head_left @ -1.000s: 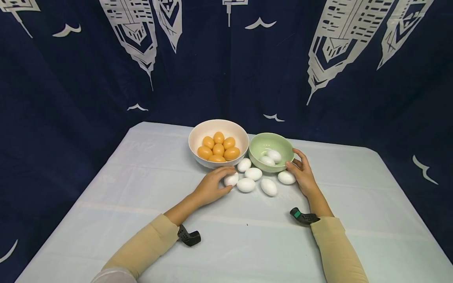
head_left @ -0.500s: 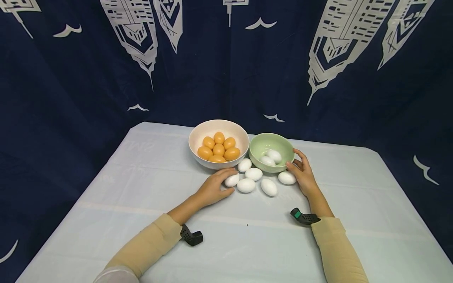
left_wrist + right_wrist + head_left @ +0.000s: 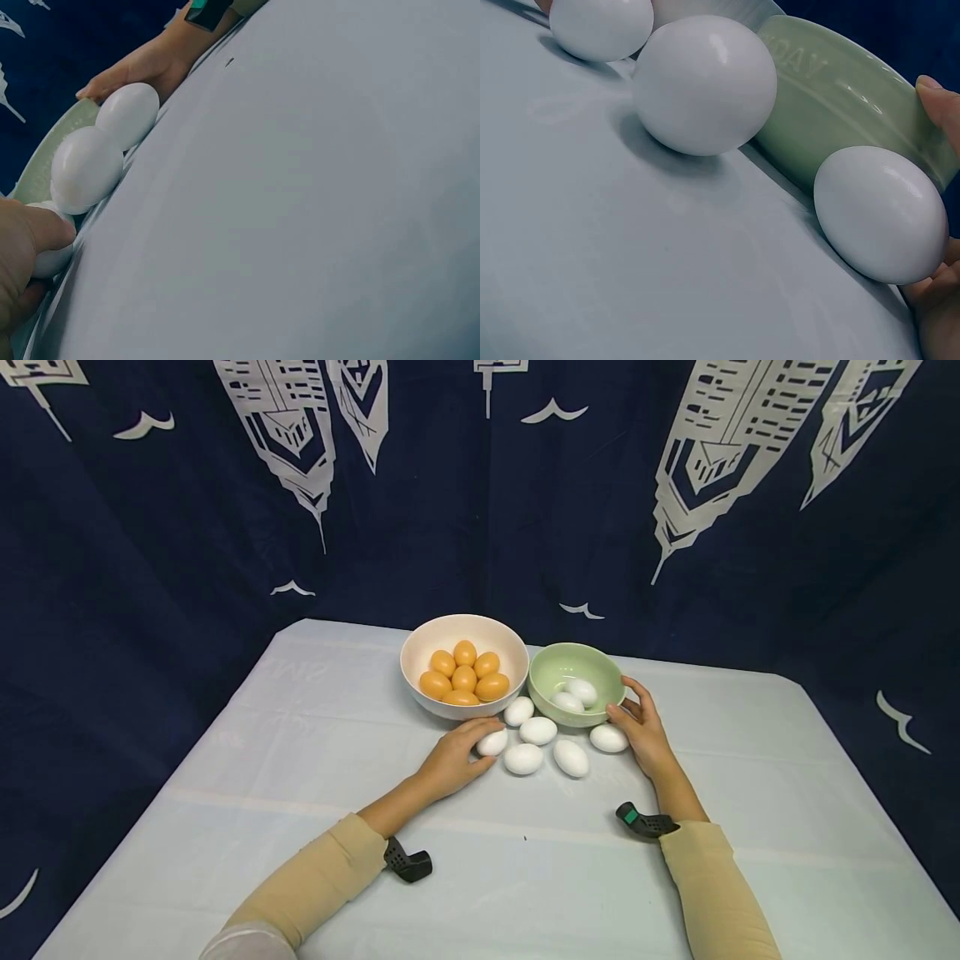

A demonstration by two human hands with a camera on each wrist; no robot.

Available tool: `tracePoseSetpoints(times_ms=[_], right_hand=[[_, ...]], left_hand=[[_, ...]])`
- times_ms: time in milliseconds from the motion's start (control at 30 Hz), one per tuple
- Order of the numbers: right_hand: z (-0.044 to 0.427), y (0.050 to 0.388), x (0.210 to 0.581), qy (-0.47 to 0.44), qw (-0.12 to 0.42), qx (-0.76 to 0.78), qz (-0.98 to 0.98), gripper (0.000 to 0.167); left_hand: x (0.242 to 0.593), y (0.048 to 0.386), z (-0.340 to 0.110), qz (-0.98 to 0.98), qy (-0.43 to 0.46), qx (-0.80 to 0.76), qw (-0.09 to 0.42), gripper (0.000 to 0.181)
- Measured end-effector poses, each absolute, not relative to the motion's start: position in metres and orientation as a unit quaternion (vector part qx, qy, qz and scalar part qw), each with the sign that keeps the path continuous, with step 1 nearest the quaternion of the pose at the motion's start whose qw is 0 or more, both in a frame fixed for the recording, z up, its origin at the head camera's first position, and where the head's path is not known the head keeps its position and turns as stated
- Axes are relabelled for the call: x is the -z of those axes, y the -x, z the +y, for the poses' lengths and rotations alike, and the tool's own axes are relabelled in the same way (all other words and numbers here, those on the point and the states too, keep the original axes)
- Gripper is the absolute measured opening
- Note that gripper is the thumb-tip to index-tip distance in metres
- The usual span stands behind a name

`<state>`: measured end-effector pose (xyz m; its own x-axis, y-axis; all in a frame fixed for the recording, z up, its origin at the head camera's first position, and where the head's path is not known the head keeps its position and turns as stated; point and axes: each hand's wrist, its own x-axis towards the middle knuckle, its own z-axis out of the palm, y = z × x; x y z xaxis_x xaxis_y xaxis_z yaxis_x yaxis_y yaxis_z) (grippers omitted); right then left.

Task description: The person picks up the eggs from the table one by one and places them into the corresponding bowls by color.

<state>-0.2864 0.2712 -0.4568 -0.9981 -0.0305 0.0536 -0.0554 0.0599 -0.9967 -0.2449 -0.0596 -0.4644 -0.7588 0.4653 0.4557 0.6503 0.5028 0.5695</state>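
In the head view, my left hand [image 3: 452, 762] curls round a white egg [image 3: 492, 743] on the table, just in front of the cream bowl; the thumb lies across that egg [image 3: 54, 261] in the left wrist view. My right hand [image 3: 643, 731] grips the right side of the green bowl [image 3: 573, 719], thumb at the near rim, beside a white egg [image 3: 608, 738]. Two white eggs [image 3: 581, 692] lie inside the green bowl. Several loose white eggs, one nearest the front [image 3: 523, 759], lie between the hands. The right wrist view has the green bowl [image 3: 832, 94] and an egg [image 3: 881, 215] by the fingers.
The cream bowl [image 3: 420, 692], holding several orange eggs [image 3: 464, 678], stands left of the green bowl, near the table's back edge. Behind the pale table [image 3: 300, 693] hangs a dark blue curtain [image 3: 480, 527] with white prints. Each wrist bears a black device.
My left hand has moved slightly right with its fingers round the egg. The loose egg beside it has shifted a little towards the front. My right hand stays on the green bowl.
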Motion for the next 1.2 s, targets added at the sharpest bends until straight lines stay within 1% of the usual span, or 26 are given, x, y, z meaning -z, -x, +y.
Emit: tracePoseSetpoints(times_ms=[300, 433, 533, 667, 767, 867, 1000, 1200], right_hand=[[0.271, 0.286, 0.457, -0.028, 0.009, -0.685, -0.728, 0.063], [0.271, 0.286, 0.457, -0.028, 0.01, -0.685, -0.728, 0.064], [0.271, 0.286, 0.456, -0.028, 0.011, -0.685, -0.728, 0.064], [0.271, 0.286, 0.456, -0.029, 0.013, -0.683, -0.73, 0.065], [0.271, 0.286, 0.457, -0.031, 0.014, -0.682, -0.73, 0.064], [0.272, 0.286, 0.457, -0.031, 0.017, -0.684, -0.729, 0.062], [0.272, 0.287, 0.458, -0.033, 0.021, -0.686, -0.727, 0.061], [0.271, 0.287, 0.458, -0.034, 0.024, -0.685, -0.728, 0.062]], left_hand=[[0.463, 0.243, -0.059, -0.852, 0.325, 0.386, 0.137, 0.049], [0.457, 0.237, -0.056, -0.829, 0.328, 0.432, 0.137, 0.05], [0.45, 0.23, -0.05, -0.797, 0.339, 0.487, 0.114, 0.05], [0.44, 0.217, -0.041, -0.758, 0.359, 0.541, 0.058, 0.049], [0.435, 0.207, -0.034, -0.743, 0.378, 0.552, 0.019, 0.049], [0.433, 0.2, -0.027, -0.737, 0.402, 0.543, -0.009, 0.048], [0.433, 0.196, -0.022, -0.736, 0.421, 0.53, -0.027, 0.047], [0.435, 0.198, -0.018, -0.738, 0.428, 0.522, -0.017, 0.046]])
